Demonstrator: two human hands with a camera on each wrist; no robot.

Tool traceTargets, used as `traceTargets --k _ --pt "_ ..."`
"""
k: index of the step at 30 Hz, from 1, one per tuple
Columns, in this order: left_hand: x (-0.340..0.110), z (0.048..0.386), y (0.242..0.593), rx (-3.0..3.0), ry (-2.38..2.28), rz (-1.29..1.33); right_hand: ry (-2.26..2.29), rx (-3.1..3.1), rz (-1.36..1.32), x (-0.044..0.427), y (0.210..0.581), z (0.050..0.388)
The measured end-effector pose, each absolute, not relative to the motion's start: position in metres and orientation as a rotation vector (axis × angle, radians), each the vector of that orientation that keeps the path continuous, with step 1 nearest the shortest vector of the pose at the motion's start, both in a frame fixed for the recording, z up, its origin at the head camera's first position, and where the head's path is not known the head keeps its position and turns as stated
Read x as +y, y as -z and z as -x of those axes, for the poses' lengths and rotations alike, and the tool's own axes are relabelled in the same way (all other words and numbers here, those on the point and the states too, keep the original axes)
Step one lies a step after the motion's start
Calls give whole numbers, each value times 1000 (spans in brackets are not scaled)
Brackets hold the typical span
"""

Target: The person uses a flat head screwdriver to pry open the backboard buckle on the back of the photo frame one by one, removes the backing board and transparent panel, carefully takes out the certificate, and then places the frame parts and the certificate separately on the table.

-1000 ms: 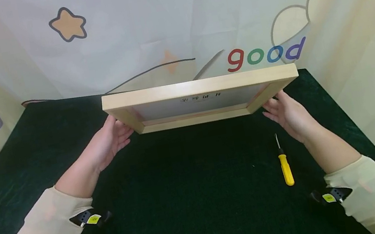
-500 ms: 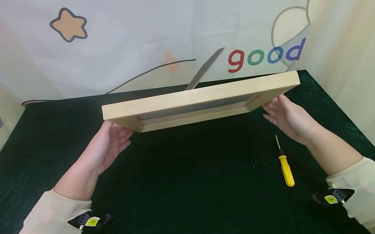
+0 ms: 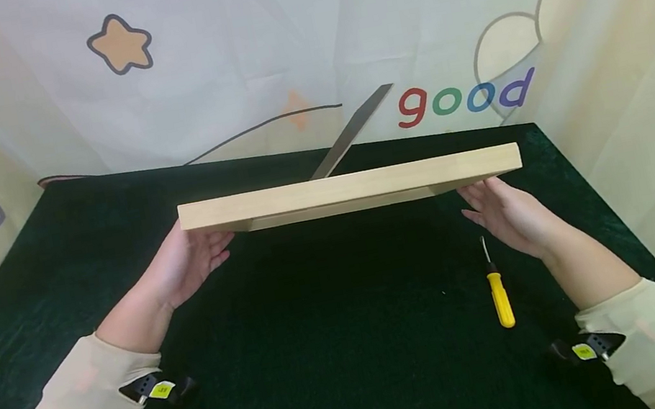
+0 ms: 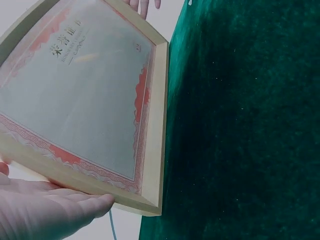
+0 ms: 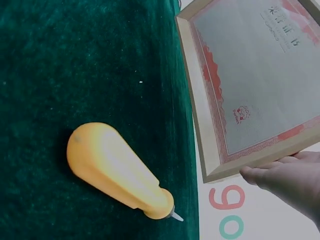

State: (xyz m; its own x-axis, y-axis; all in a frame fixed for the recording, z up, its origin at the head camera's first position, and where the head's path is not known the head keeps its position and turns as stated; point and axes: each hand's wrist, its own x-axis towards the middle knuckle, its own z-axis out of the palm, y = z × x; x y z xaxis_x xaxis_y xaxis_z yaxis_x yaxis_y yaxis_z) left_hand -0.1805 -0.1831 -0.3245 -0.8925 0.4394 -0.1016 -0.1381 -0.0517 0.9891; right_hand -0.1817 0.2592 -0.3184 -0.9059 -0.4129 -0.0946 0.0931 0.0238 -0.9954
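A light wooden picture frame (image 3: 349, 187) is held between both hands at the back of the table, its top edge facing up in the head view. Inside it is a certificate (image 4: 95, 105) with a red patterned border, which the wrist views show. My left hand (image 3: 183, 263) holds the frame's left side, its fingers lying along the edge. On the right side my right hand (image 3: 509, 212) grips the frame likewise. Parts of both hands are hidden behind the frame. A yellow-handled screwdriver (image 3: 500, 298) lies on the table in front of my right hand.
Dark green cloth covers the table (image 3: 340, 348). A printed curtain (image 3: 249, 57) hangs behind it and at the sides. A long grey strip (image 3: 352, 131) slants up behind the frame; whether it is attached to the frame cannot be told.
The frame's top edge has come down and toward me, so its inner face has gone out of sight in the head view. More of the grey strip shows. The screwdriver has stayed put.
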Motion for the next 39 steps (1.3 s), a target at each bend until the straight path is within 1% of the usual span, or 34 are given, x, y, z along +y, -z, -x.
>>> traceTargets --k 7,16,19,26,30,39 --pt "-184 179 329 1788 -2017 -354 1965 1866 407 265 323 180" --pt "-185 176 329 1745 -2083 -341 1902 1893 376 265 323 174" --pt "-185 174 329 1733 -2090 -311 1868 1884 356 263 323 171" --pt "-185 172 333 1798 -2015 -214 1700 2011 199 262 327 169" --pt "-183 172 337 1830 -1980 -167 1680 2008 146 261 331 170" --pt "-178 167 350 1883 -1931 -89 1709 1926 238 255 334 171"
